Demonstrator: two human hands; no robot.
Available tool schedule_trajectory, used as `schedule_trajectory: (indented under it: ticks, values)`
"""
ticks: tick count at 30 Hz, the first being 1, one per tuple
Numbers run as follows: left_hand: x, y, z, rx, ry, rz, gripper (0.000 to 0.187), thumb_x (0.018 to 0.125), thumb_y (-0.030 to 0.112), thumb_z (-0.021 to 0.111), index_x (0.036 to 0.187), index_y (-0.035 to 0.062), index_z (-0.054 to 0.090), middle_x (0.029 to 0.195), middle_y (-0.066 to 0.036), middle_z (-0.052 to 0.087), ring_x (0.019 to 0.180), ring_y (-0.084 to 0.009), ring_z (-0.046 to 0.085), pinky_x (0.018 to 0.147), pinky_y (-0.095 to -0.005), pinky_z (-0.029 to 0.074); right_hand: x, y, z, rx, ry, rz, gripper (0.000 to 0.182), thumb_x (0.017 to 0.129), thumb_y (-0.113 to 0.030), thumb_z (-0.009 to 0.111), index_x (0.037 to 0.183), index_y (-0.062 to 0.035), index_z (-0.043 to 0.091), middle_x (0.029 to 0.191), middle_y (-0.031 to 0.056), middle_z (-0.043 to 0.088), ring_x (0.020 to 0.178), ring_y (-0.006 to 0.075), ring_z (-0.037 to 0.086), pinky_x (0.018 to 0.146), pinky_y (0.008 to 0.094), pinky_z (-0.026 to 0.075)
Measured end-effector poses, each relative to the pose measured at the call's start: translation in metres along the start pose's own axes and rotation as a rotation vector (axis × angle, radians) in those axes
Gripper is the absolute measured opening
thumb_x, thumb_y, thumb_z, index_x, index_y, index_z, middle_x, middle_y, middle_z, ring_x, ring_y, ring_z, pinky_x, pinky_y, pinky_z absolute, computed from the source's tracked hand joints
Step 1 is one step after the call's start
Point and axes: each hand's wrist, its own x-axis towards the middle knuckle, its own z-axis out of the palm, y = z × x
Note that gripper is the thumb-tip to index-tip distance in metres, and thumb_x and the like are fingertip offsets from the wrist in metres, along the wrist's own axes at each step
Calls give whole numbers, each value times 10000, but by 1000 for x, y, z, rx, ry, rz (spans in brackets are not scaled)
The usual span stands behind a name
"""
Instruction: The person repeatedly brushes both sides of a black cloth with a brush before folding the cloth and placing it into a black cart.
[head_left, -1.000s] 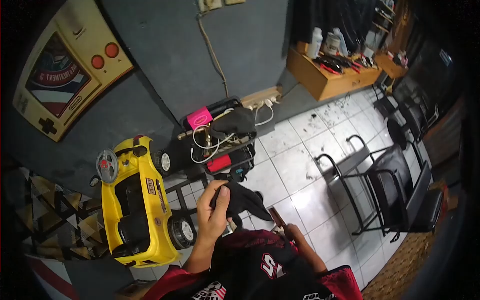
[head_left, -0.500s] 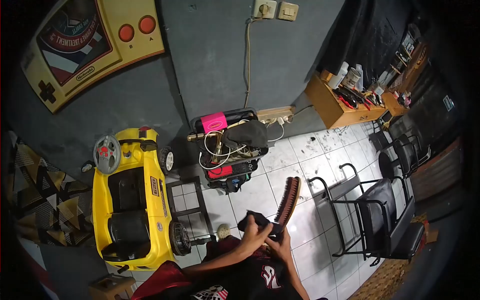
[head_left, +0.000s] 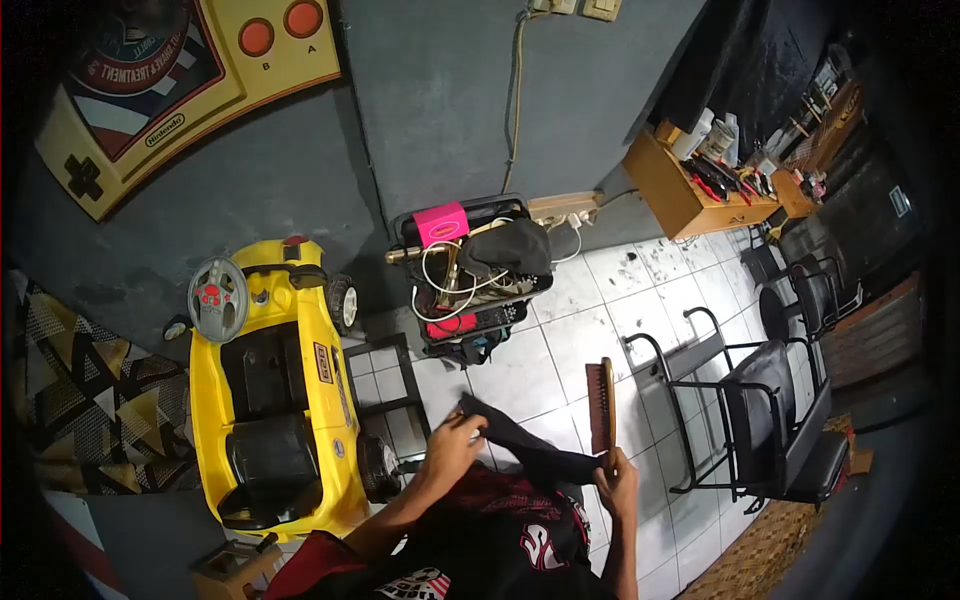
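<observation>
A strip of black cloth (head_left: 530, 444) is stretched between my two hands, sloping down to the right. My left hand (head_left: 455, 447) is closed around its upper left end. In my right hand (head_left: 618, 480) is the handle of a wooden brush (head_left: 609, 405), held upright with its bristles facing left. The cloth's other end meets that same hand and seems gripped along with the brush, though the fingers partly hide the spot. Both hands are in front of my dark shirt, over the tiled floor.
Left stands a yellow ride-on toy car (head_left: 335, 450) beside a black metal frame (head_left: 410, 385). Ahead, a black cart (head_left: 520, 290) holds cables and a pink box (head_left: 441, 224). Right are black chairs (head_left: 765, 390) and a wooden cabinet (head_left: 715, 215) with bottles. Dark bits litter the floor tiles (head_left: 520, 375).
My hands have moved apart, and the bunched black cloth is now drawn out between them. The brush has swung from a slant to nearly upright.
</observation>
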Motion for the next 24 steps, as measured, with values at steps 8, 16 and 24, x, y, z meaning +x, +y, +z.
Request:
schedule_trajectory:
  ticks: [8,16,24]
  values:
    - [34,-24,21,252,-69,198,143,725,89,611,851,20,607,944,-205,589,967,-363,551,794,-440,459,38,63,18,-185,162,-141,55,760,-51,532,790,-28,573,693,195,557,669,396,541,588,399,435]
    - [128,159,-44,58,373,834,284,750,-38,508,991,38,639,867,-113,634,803,-282,605,674,-357,470,73,-69,-116,279,1026,-440,282,792,81,426,1007,56,607,963,112,620,564,61,474,492,184,361]
    - [40,-24,85,283,-491,239,352,717,-48,483,998,60,666,1111,-151,598,1110,-320,520,885,-402,434,2,135,0,-297,32,190,199,740,-41,493,847,-30,660,808,189,648,611,379,612,586,410,483]
